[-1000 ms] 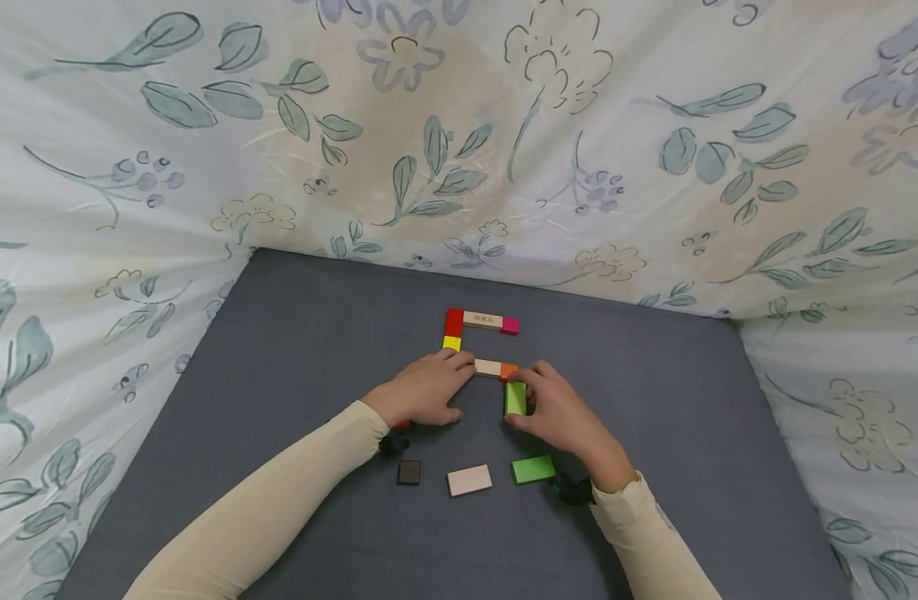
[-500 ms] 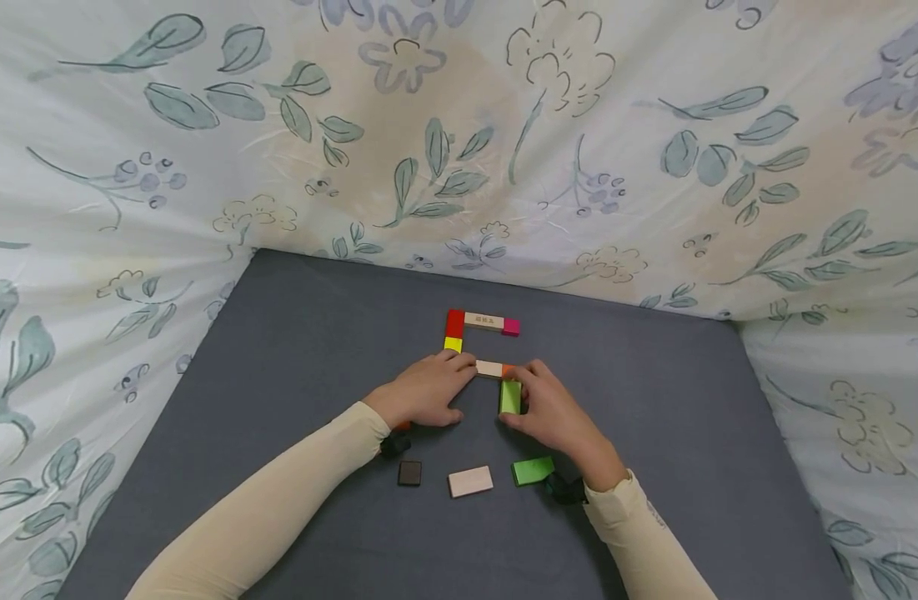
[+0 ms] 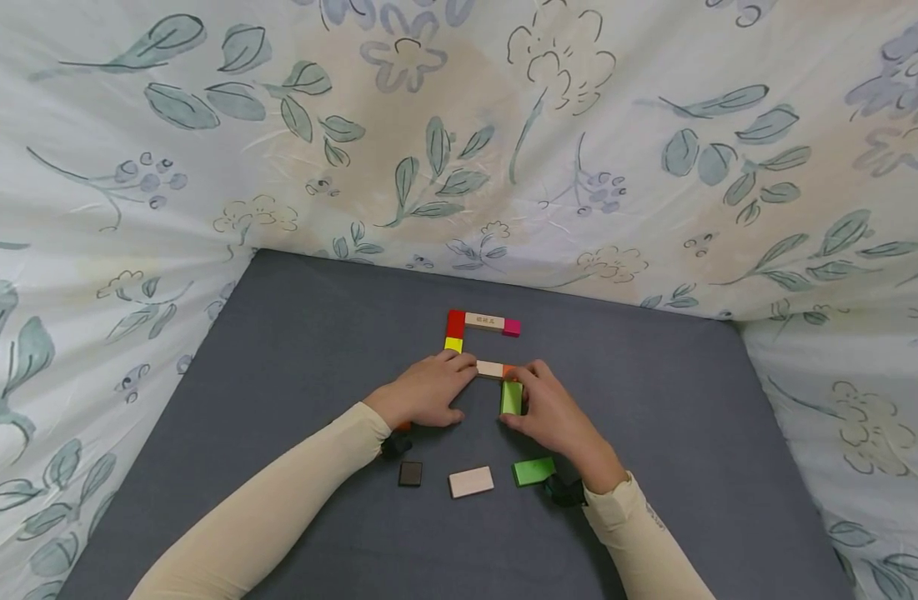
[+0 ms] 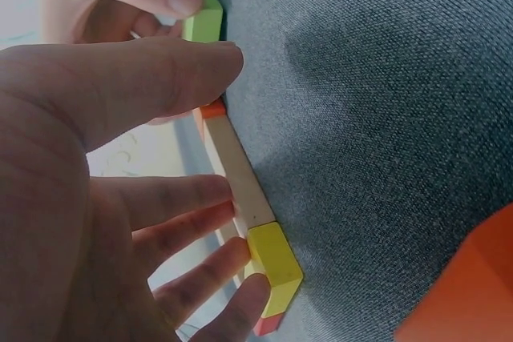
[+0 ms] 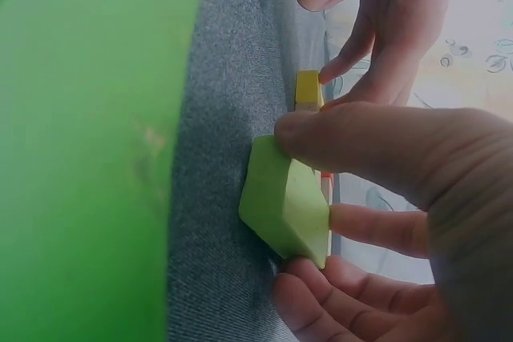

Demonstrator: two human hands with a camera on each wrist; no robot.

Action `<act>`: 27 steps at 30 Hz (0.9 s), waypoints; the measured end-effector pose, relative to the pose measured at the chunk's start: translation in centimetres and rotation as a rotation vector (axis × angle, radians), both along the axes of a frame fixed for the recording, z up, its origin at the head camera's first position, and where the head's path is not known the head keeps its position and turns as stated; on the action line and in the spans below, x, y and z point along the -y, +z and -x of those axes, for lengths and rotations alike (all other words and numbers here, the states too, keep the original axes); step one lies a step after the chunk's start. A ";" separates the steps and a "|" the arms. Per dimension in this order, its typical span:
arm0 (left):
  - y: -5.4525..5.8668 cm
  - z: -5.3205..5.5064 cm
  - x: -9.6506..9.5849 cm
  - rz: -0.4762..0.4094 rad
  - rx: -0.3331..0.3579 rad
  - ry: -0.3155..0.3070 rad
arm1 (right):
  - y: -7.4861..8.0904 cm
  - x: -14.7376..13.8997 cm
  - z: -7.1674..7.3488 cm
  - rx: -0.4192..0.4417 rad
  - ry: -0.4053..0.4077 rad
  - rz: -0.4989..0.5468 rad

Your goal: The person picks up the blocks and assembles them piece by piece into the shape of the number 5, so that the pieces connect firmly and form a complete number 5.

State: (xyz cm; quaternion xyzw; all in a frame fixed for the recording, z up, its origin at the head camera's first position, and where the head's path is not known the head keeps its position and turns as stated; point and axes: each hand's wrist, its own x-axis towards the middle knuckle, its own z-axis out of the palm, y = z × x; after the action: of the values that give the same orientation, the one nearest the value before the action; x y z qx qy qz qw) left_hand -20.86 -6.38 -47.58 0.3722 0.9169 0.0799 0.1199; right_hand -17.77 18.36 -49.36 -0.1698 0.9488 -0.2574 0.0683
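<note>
My right hand (image 3: 559,410) holds a light green wooden block (image 3: 511,398) between thumb and fingers. The block lies lengthwise just below a small orange block (image 3: 509,372), which the fingertips partly cover. My left hand (image 3: 427,390) has its fingers extended, touching a yellow block (image 4: 274,262) and a plain wood block (image 4: 239,174) at their far side; its thumb stays apart from them. The plain wood block joins yellow to orange. Above the yellow one, a red block (image 3: 456,323), a wood block with printed characters (image 3: 484,321) and a magenta block (image 3: 512,327) continue the outline.
Nearer the body lie a dark brown block (image 3: 409,474), a pale pink block (image 3: 470,482) and a green block (image 3: 534,472). By the left wrist is another orange block (image 4: 473,286). Floral cloth (image 3: 459,167) hangs around the grey tabletop (image 3: 338,317).
My right hand has shifted the light green block slightly left, under the orange block, and then stayed nearly still. My left hand keeps its place.
</note>
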 end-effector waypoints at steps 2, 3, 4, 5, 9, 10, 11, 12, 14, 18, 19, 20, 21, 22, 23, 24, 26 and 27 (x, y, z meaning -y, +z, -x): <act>0.0 0.0 0.0 -0.005 -0.003 -0.002 | -0.1 0.0 0.0 0.000 -0.001 0.000; -0.1 0.0 0.0 -0.005 -0.003 -0.002 | -0.1 0.0 0.0 -0.001 -0.002 -0.002; -0.1 0.0 0.0 -0.007 -0.003 -0.002 | -0.2 0.0 0.0 -0.002 -0.001 -0.002; -0.1 0.0 0.0 -0.009 -0.002 -0.001 | -0.2 0.0 0.0 0.000 -0.002 0.000; -0.2 0.0 0.0 -0.010 0.002 0.002 | -0.2 0.1 -0.1 -0.004 0.003 0.007; -0.1 0.0 0.0 -0.009 0.001 0.002 | -0.2 0.1 -0.2 -0.005 0.004 0.011; -0.1 0.0 0.0 -0.008 0.002 0.003 | -0.2 0.1 -0.2 -0.007 0.005 0.016; -0.1 0.0 0.1 -0.008 0.002 0.003 | -0.2 0.1 -0.2 -0.011 0.008 0.017; -0.1 0.0 0.0 -0.008 0.004 0.005 | -0.2 0.1 -0.2 -0.017 0.013 0.020; 0.0 0.0 0.0 -0.001 0.007 0.007 | -0.4 0.1 -0.2 -0.027 0.016 0.022; 0.0 0.0 0.0 0.002 0.006 0.007 | -0.4 0.1 -0.2 -0.030 0.015 0.023; 0.0 0.0 0.0 0.005 0.004 0.007 | -0.4 0.1 -0.2 -0.033 0.013 0.023; -0.1 0.1 0.0 0.008 0.003 0.006 | -0.4 0.1 -0.2 -0.034 0.012 0.025; -0.1 0.1 0.0 0.009 0.003 0.006 | -0.5 0.0 -0.2 -0.036 0.012 0.027; -0.1 0.1 0.0 0.009 0.003 0.006 | -0.5 0.0 -0.2 -0.035 0.012 0.028; -0.1 0.1 0.0 0.009 0.003 0.006 | -0.5 0.0 -0.2 -0.034 0.012 0.029; -0.2 0.1 0.0 0.007 0.005 0.006 | -0.5 0.0 -0.3 -0.033 0.013 0.028; -0.2 0.1 0.0 0.007 0.005 0.006 | -0.5 0.0 -0.3 -0.033 0.013 0.029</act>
State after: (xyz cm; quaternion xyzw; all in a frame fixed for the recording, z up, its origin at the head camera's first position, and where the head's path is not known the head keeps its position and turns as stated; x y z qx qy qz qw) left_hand -20.99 -6.36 -47.76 0.3689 0.9179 0.0779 0.1236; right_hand -17.49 18.37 -49.88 -0.1811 0.9449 -0.2678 0.0520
